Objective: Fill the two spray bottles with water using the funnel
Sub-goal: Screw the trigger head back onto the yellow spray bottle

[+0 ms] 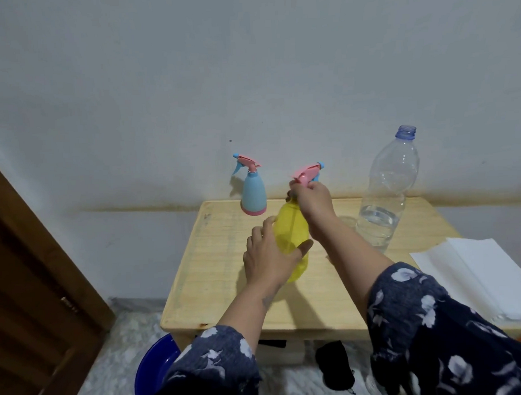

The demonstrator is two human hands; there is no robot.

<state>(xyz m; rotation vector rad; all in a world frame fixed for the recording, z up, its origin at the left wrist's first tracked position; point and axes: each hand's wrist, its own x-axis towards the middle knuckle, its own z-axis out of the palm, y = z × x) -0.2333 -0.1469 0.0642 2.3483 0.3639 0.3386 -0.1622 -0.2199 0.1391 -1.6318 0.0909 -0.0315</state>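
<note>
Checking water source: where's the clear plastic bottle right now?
Head view: the clear plastic bottle stands uncapped on the wooden table, far right, beyond the right hand.

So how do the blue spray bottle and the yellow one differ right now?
The blue spray bottle stands untouched near the wall; the yellow spray bottle is nearer, gripped by the left hand, while the right hand holds its spray head. Blue looks opaque, yellow translucent. Both have pink-and-blue trigger heads.
</note>
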